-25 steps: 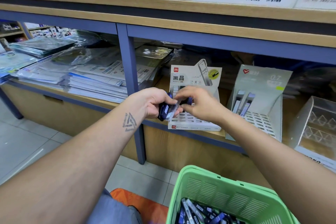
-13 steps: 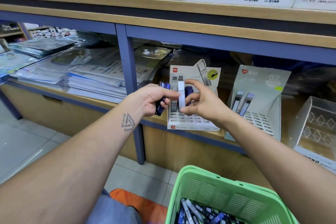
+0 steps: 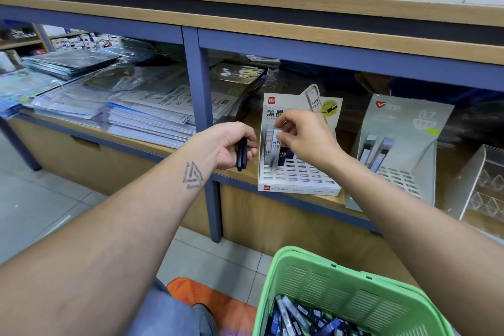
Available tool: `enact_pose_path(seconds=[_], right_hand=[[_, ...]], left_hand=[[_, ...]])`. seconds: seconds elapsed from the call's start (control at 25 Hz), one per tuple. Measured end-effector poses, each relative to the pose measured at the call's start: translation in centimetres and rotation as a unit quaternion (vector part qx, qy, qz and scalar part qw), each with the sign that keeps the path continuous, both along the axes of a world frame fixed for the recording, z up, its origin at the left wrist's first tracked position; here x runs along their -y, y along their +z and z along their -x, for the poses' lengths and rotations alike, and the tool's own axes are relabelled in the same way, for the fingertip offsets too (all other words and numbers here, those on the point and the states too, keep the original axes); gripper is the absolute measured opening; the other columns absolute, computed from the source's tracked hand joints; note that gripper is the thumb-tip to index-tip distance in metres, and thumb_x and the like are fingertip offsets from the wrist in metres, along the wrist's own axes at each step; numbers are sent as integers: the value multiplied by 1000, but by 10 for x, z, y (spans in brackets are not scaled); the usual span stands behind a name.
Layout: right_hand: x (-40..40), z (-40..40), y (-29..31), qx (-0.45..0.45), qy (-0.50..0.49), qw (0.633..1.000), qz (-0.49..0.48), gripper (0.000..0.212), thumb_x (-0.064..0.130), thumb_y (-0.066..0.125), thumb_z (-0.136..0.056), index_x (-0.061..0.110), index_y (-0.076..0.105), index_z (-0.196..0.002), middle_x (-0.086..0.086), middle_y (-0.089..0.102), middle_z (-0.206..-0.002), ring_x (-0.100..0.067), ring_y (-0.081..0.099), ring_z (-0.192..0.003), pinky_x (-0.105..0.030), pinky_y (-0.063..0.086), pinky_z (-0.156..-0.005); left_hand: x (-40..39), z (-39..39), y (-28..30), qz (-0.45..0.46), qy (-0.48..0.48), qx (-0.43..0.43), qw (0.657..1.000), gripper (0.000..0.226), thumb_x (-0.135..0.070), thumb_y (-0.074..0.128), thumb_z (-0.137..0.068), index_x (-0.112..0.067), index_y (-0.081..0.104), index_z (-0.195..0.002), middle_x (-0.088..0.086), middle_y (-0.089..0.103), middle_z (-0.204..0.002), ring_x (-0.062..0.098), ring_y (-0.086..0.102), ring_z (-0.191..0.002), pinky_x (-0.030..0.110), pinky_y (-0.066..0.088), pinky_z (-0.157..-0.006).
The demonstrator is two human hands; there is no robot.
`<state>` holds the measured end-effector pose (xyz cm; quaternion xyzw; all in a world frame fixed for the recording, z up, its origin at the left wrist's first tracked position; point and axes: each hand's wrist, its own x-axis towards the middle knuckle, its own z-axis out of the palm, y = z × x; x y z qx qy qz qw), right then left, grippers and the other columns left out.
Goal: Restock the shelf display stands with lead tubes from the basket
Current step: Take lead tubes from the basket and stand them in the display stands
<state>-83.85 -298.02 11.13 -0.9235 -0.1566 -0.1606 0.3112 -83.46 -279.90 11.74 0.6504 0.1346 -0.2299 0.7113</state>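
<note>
Since a moment ago, left hand [image 3: 231, 144] has drawn back with its dark spare tubes [image 3: 241, 154] clenched, while right hand [image 3: 302, 139] has carried the pinched lead tube [image 3: 275, 147] down into the white display stand [image 3: 297, 180]; likely one slot nearly filled. Green basket [image 3: 341, 289] waits below.

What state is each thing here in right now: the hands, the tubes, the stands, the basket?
Right hand: pinches a lead tube, upright over the white stand.
Left hand: grips spare dark tubes.
White stand: mostly unfilled, few tubes at back.
Grey stand: two tubes in, rest unfilled.
Green basket: holds many tubes.
</note>
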Motion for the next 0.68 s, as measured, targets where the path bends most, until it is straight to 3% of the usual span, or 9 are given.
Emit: enact_pose_path(seconds=[0.2, 0.28, 0.36, 0.52, 0.6, 0.68], right_hand=[[-9, -2, -21, 27, 6, 999, 39, 13, 11, 71, -91, 21, 70, -100, 2, 70, -91, -15, 65, -87, -41, 58, -81], [-10, -2, -21, 21, 7, 999, 40, 12, 10, 72, -91, 20, 70, -98, 2, 70, -90, -16, 65, -86, -40, 58, -81], [-8, -3, -18, 1, 16, 999, 47, 10, 10, 72, -90, 19, 70, -96, 1, 70, -88, -18, 65, -86, -42, 58, -81], [-10, -4, -17, 29, 0, 990, 138, 12, 12, 66, -92, 19, 75, -96, -1, 71, -96, -26, 64, -94, -41, 55, -77], [-15, -3, -19, 63, -14, 979, 195, 15, 13, 65, -91, 19, 76, -98, 0, 64, -102, -27, 61, -98, -40, 53, -73], [-17, -3, -18, 64, -26, 975, 212, 17, 12, 63, -91, 17, 76, -101, -1, 58, -104, -28, 59, -98, -41, 52, -73]], left_hand=[[-7, -3, -3, -7, 22, -13, 1000, 14, -3, 46, -99, -4, 48, -86, 12, 56, -69, 19, 60, -52, 23, 49, -45], [-7, -3, -4, -17, 12, -27, 999, 13, -6, 44, -102, -3, 51, -92, 16, 66, -69, 20, 66, -52, 29, 55, -52], [-7, -3, -5, -16, 13, -38, 999, 12, -7, 42, -104, -2, 50, -97, 17, 70, -78, 21, 69, -64, 36, 56, -63], [-6, -2, -5, -3, 17, -42, 999, 11, -5, 38, -106, 1, 46, -102, 25, 69, -88, 24, 67, -74, 36, 59, -59], [-7, -2, -5, 8, 18, -39, 999, 12, -4, 38, -106, 1, 49, -106, 26, 68, -91, 28, 69, -83, 41, 58, -73], [-9, 0, -4, 22, 2, -36, 999, 16, -2, 38, -106, -1, 54, -107, 23, 69, -96, 32, 69, -104, 46, 53, -85]])
